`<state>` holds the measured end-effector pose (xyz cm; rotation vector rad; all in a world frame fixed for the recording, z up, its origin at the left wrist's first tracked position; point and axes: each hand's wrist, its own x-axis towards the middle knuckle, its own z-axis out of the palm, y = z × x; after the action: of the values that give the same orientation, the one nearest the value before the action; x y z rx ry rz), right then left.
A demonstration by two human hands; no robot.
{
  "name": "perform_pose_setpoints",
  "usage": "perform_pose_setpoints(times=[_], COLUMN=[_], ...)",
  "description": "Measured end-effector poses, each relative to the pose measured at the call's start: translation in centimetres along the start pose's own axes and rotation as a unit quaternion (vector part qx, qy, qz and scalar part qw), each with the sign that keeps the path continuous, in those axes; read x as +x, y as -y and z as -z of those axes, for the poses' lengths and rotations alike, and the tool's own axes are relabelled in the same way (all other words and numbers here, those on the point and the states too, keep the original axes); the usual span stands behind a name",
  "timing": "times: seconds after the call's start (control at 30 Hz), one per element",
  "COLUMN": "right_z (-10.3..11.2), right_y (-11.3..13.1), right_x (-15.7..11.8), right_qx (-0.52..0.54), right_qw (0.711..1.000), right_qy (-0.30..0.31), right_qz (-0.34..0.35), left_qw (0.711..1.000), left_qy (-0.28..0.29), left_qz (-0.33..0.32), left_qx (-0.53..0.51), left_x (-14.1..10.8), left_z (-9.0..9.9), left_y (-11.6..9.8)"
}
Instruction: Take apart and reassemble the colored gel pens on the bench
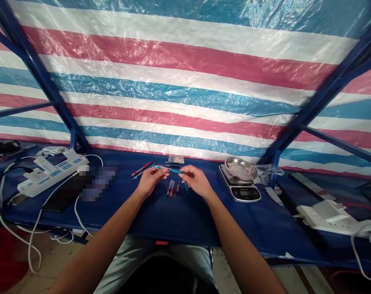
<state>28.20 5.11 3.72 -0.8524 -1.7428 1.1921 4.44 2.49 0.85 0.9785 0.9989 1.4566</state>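
Over the blue table, my left hand [153,180] and my right hand [195,179] face each other with fingers pinched. Between them runs a thin teal pen [175,170], its left end at my left fingertips and its right end in my right fingers. Whether it is one piece or two parts meeting, I cannot tell. Just below lie short pen parts: clear ones with red [172,190], a dark grey one [177,188] and a teal one [186,188] partly under my right hand. Left of my left hand lie a red pen [141,168] and a blue pen [139,174].
A small clear bag [176,159] and thin dark sticks lie behind my hands. On the right stands a kitchen scale [245,193] with a metal bowl [240,168]. Power strips [52,173] and cables occupy both sides; a dark phone [64,196] lies left. Striped sheeting [185,90] hangs behind.
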Motion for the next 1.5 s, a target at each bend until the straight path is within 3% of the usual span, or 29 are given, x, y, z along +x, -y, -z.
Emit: perform_pose_setpoints(times=[0.13, 0.33, 0.47, 0.63, 0.73, 0.87, 0.97, 1.1, 1.23, 1.3, 1.4, 1.5], right_z=[-0.2, -0.4, -0.5, -0.7, -0.7, -0.5, -0.3, -0.2, -0.5, -0.6, -0.5, -0.1], right_y=[0.3, -0.3, -0.6, -0.8, -0.5, -0.3, -0.2, 0.2, 0.0, -0.5, -1.3, -1.7], right_x=[-0.2, -0.1, -0.1, -0.1, -0.1, 0.1, 0.2, 0.2, 0.1, 0.2, 0.5, 0.6], right_qx=[-0.045, -0.044, -0.047, -0.024, -0.025, 0.001, 0.038, 0.052, 0.039, 0.049, 0.068, 0.053], right_qw=[0.998, 0.998, 0.998, 0.999, 0.999, 1.000, 0.998, 0.995, 0.999, 0.999, 0.997, 0.997], right_qy=[0.014, 0.019, 0.031, 0.023, 0.040, 0.001, -0.058, -0.082, -0.029, -0.018, -0.031, -0.034], right_qz=[-0.029, 0.033, -0.003, 0.013, -0.012, -0.023, -0.009, 0.008, 0.000, -0.003, -0.018, -0.040], left_qw=[1.000, 1.000, 1.000, 1.000, 1.000, 1.000, 0.996, 0.963, 0.893, 0.868, 0.847, 0.817], left_qy=[-0.004, -0.005, -0.005, -0.008, -0.011, 0.004, -0.004, -0.005, 0.096, 0.117, 0.051, -0.090], left_qz=[0.006, 0.009, 0.015, 0.016, 0.018, -0.010, -0.071, -0.164, -0.249, -0.272, -0.289, -0.273], left_qx=[-0.011, -0.011, -0.018, -0.017, -0.014, 0.007, 0.061, 0.214, 0.364, 0.399, 0.444, 0.500], left_x=[-0.1, -0.2, -0.3, -0.4, -0.3, 0.0, 0.2, -0.3, -1.4, -1.5, -0.7, 0.4], left_z=[-0.2, -0.3, -0.3, -0.5, -0.5, -0.2, 0.2, 0.2, -0.5, -0.5, 0.8, 3.5], left_y=[-0.2, -0.4, -0.4, -0.6, -0.4, 0.0, -0.1, -0.7, -1.3, -1.4, -1.5, -2.0])
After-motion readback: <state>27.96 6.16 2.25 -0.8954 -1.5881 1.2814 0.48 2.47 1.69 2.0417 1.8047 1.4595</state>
